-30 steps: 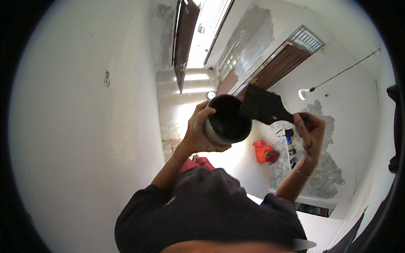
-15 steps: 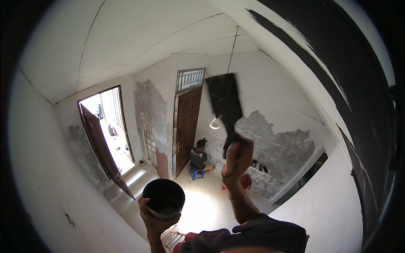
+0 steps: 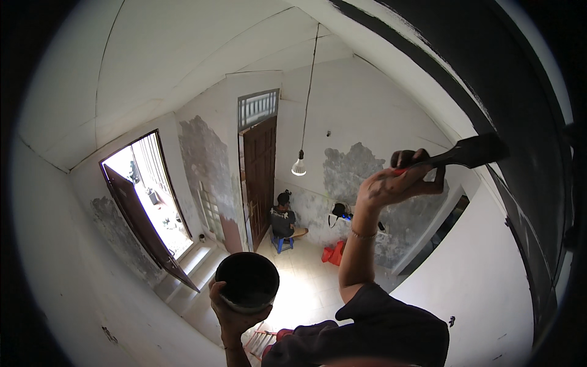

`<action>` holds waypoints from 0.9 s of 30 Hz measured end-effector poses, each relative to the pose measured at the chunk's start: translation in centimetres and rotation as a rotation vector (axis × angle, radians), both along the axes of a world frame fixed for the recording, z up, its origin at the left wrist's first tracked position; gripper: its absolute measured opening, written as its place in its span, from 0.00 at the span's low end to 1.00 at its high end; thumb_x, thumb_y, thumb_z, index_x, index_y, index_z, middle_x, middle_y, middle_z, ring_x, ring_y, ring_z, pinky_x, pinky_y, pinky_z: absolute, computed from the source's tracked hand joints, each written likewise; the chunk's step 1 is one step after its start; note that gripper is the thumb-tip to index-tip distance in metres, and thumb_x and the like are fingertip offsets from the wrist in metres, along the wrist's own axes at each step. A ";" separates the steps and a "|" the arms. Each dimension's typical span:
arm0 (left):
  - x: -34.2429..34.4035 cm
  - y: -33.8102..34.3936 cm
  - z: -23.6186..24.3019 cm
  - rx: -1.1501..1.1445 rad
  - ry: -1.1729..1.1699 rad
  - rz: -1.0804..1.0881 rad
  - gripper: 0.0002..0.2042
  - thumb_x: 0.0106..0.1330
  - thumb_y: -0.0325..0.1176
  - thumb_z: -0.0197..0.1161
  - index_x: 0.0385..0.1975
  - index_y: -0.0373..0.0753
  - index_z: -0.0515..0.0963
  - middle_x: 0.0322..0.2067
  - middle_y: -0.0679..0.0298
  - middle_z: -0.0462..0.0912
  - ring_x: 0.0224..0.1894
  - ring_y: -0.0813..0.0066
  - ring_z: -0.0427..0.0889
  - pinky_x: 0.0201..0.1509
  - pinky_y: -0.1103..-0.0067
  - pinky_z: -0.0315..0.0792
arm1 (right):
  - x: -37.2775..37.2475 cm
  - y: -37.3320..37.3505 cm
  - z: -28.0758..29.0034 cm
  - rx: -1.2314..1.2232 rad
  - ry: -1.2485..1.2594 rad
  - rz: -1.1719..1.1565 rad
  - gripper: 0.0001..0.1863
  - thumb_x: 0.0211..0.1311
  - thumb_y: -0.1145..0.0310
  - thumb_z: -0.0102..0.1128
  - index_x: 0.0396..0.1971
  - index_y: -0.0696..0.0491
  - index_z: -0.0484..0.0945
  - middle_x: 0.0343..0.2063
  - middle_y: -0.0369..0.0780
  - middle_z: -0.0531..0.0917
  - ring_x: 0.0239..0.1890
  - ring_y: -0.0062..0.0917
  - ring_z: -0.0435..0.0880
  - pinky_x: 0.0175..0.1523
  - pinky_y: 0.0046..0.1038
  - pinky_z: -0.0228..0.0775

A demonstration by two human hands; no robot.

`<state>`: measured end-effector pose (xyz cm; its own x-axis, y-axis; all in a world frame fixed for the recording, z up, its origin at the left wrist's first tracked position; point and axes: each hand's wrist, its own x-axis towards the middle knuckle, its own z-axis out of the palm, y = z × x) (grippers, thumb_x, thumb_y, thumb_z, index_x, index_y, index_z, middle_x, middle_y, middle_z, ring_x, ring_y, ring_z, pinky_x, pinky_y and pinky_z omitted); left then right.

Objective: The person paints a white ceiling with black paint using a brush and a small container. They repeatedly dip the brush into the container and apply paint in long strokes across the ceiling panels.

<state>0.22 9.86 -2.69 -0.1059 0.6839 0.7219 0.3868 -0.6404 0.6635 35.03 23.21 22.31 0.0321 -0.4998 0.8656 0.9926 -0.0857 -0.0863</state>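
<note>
Head view: the right hand [image 3: 400,183] is raising a wide brush [image 3: 469,151] beside a black band [image 3: 520,85] on the white wall.
The right hand is grasping the brush by its handle, the dark bristle end pointing right and overlapping the band; whether it is touching, I cannot tell. Lower down, the left hand [image 3: 237,319] is gripping a dark round container [image 3: 247,282] from its near side, thumb at the rim, its mouth facing up. Beyond, a light bulb [image 3: 298,167] is hanging on a cord, and another person [image 3: 282,221] is sitting on a blue stool [image 3: 282,244].
</note>
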 end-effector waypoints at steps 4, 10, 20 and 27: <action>-0.1 0.1 -0.3 -0.027 0.009 -0.026 0.63 0.31 0.44 0.94 0.70 0.54 0.54 0.65 0.52 0.66 0.69 0.51 0.70 0.69 0.57 0.72 | 1.6 2.2 2.2 0.193 0.043 0.501 0.39 0.81 0.42 0.33 0.72 0.63 0.62 0.56 0.54 0.70 0.59 0.38 0.83 0.54 0.36 0.86; -0.2 0.4 -0.2 -0.008 0.028 -0.028 0.63 0.32 0.44 0.94 0.70 0.53 0.53 0.65 0.52 0.65 0.69 0.51 0.70 0.71 0.56 0.72 | -2.5 5.3 8.7 0.298 -0.213 0.654 0.39 0.77 0.35 0.44 0.64 0.58 0.54 0.51 0.53 0.69 0.54 0.31 0.77 0.50 0.31 0.80; -0.2 0.5 0.0 -0.026 0.051 -0.033 0.62 0.33 0.44 0.93 0.69 0.52 0.54 0.65 0.50 0.65 0.68 0.49 0.70 0.69 0.55 0.72 | -3.8 3.9 5.3 0.402 0.048 0.855 0.20 0.84 0.59 0.42 0.61 0.57 0.54 0.41 0.43 0.77 0.34 0.21 0.81 0.32 0.17 0.78; -0.4 0.7 -0.4 -0.027 0.065 -0.066 0.64 0.32 0.44 0.93 0.71 0.55 0.51 0.66 0.51 0.65 0.69 0.51 0.70 0.70 0.57 0.74 | 2.0 2.5 7.6 0.426 0.014 0.597 0.30 0.81 0.41 0.41 0.59 0.56 0.60 0.49 0.52 0.71 0.44 0.28 0.83 0.40 0.24 0.86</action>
<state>-0.19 10.54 -3.10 -0.0133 0.7072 0.7069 0.3871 -0.6482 0.6558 37.04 25.70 29.95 0.4139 -0.6869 0.5973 0.8582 0.5133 -0.0044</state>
